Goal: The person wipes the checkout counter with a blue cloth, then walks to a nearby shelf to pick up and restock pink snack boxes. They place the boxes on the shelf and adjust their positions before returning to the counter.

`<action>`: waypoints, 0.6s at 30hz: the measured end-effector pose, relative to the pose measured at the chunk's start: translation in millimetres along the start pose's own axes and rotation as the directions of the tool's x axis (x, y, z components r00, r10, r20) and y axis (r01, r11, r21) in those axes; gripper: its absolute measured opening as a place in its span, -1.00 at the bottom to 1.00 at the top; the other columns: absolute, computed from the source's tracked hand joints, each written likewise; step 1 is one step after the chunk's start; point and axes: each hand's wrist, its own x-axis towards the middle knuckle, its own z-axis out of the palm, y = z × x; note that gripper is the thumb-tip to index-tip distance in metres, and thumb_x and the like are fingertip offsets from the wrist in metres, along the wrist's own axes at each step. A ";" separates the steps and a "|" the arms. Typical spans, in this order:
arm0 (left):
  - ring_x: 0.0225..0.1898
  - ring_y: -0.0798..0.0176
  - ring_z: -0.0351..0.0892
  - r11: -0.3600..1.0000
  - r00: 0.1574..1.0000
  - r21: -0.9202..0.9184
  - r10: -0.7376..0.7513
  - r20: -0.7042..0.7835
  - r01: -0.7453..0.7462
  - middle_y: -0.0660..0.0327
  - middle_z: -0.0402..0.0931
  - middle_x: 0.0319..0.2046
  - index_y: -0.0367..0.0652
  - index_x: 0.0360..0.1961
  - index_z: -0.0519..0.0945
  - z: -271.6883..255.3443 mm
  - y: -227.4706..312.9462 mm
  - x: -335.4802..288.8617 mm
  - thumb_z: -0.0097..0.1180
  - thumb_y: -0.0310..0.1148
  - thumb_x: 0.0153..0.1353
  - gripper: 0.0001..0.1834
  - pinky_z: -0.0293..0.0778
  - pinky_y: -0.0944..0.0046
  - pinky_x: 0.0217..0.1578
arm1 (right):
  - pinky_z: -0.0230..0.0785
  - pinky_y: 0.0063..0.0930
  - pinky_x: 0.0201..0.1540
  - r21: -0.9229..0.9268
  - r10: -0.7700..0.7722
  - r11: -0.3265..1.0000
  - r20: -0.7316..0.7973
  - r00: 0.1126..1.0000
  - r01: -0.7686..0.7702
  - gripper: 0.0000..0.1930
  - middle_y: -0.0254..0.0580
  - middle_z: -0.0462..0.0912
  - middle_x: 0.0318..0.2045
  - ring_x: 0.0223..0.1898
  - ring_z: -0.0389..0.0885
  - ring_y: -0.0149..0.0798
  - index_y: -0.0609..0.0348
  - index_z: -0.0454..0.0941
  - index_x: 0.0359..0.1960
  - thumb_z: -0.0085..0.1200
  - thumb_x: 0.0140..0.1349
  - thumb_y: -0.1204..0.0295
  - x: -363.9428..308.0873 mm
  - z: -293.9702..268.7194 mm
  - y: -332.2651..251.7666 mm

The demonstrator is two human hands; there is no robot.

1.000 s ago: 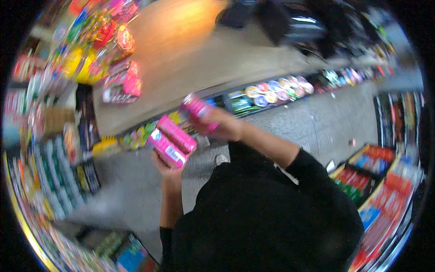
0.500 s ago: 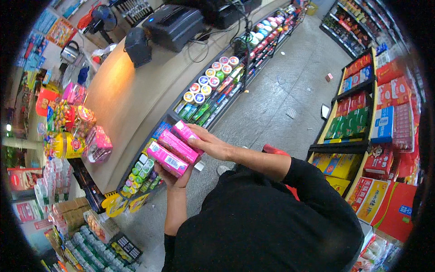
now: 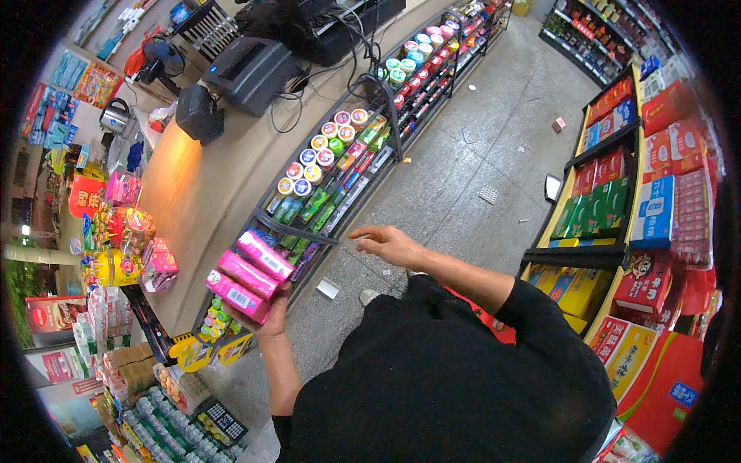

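Observation:
Three pink boxes [image 3: 248, 276] lie side by side in my left hand [image 3: 275, 315], its thumb and palm wrapped round their near right ends. They are held above the front end of the candy rack [image 3: 328, 241], beside the counter edge. My right hand [image 3: 391, 245] is away from the boxes, fingers stretched out and slightly bent over the floor, with nothing in it. Beyond the boxes, the rack holds round tubs with coloured lids [image 3: 325, 160] and rows of green packs [image 3: 315, 204]. Below the boxes are small green-and-yellow packs [image 3: 220, 320].
The wooden counter [image 3: 208, 201] curves along my left, bearing a black printer [image 3: 251, 71] with cables and several candy jars [image 3: 116, 266]. Shelves of boxed goods [image 3: 603, 207] stand at the right. A white piece of litter [image 3: 328, 288] lies on the floor.
My right hand has let go of the pink boxes and moved right, its fingers now apart. My left hand has carried the boxes left and slightly down.

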 end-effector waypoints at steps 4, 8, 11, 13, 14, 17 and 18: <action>0.20 -0.04 0.28 0.994 0.993 0.029 0.104 0.051 -0.105 0.26 0.29 0.30 0.23 0.30 0.34 31.5 -17.8 -1.7 0.28 0.24 -0.04 -0.14 0.37 -0.22 -0.08 | 0.45 -0.42 -0.05 -0.006 0.087 0.996 -0.047 0.995 -0.087 -0.68 -0.20 0.68 -0.22 -0.16 0.61 -0.37 0.17 0.54 0.08 -0.04 0.36 0.33 -22.1 -48.9 31.1; 0.22 -0.01 0.24 0.983 0.985 0.062 0.174 0.011 -0.175 0.25 0.29 0.29 0.20 0.29 0.35 50.2 -28.1 -4.4 0.32 0.12 -0.02 -0.18 0.34 -0.15 -0.07 | 0.45 -0.42 -0.02 0.045 0.114 0.993 -0.114 0.987 -0.110 -0.67 -0.19 0.68 -0.17 -0.09 0.63 -0.35 0.19 0.53 0.08 -0.05 0.37 0.33 -29.1 -64.8 57.3; 0.23 -0.05 0.22 0.984 0.986 0.070 0.165 0.020 -0.166 0.21 0.29 0.29 0.19 0.29 0.36 51.2 -28.3 -8.4 0.35 0.09 -0.05 -0.17 0.32 -0.15 -0.05 | 0.45 -0.42 -0.01 0.076 0.124 0.990 -0.056 0.991 -0.120 -0.67 -0.19 0.68 -0.16 -0.10 0.63 -0.34 0.19 0.53 0.08 -0.04 0.36 0.33 -31.5 -61.4 62.5; 0.24 -0.06 0.21 0.987 0.989 0.063 0.143 0.043 -0.146 0.21 0.29 0.29 0.19 0.28 0.37 48.7 -27.4 -8.6 0.36 0.07 -0.05 -0.18 0.30 -0.15 -0.03 | 0.45 -0.42 -0.02 0.089 0.073 0.994 -0.060 0.996 -0.068 -0.67 -0.21 0.68 -0.18 -0.13 0.62 -0.35 0.18 0.53 0.09 -0.04 0.36 0.33 -36.6 -59.2 65.0; 0.23 -0.02 0.23 0.991 0.991 0.053 0.123 0.052 -0.126 0.25 0.31 0.28 0.20 0.27 0.39 56.8 -31.0 -5.5 0.33 0.07 -0.01 -0.22 0.29 -0.15 -0.04 | 0.45 -0.43 -0.03 0.102 0.048 0.994 -0.060 0.997 -0.042 -0.66 -0.21 0.68 -0.20 -0.15 0.62 -0.35 0.18 0.53 0.09 -0.04 0.36 0.33 -39.7 -55.8 65.9; 0.21 0.07 0.27 0.996 0.995 0.014 0.092 0.038 -0.093 0.34 0.36 0.24 0.26 0.22 0.42 60.9 -36.3 -1.2 0.20 0.19 0.07 -0.32 0.32 -0.19 -0.06 | 0.46 -0.43 -0.04 0.116 0.104 0.989 -0.118 0.988 -0.090 -0.66 -0.22 0.68 -0.21 -0.19 0.60 -0.36 0.17 0.53 0.09 -0.03 0.35 0.32 -59.4 -49.8 58.0; 0.21 0.08 0.27 0.997 0.996 0.012 0.080 0.036 -0.081 0.34 0.35 0.24 0.26 0.22 0.42 59.6 -36.8 -0.7 0.20 0.19 0.07 -0.32 0.31 -0.19 -0.05 | 0.45 -0.45 -0.04 0.099 0.127 0.989 -0.142 0.982 -0.114 -0.67 -0.22 0.68 -0.22 -0.18 0.59 -0.38 0.16 0.53 0.09 -0.04 0.36 0.33 -66.4 -48.7 56.1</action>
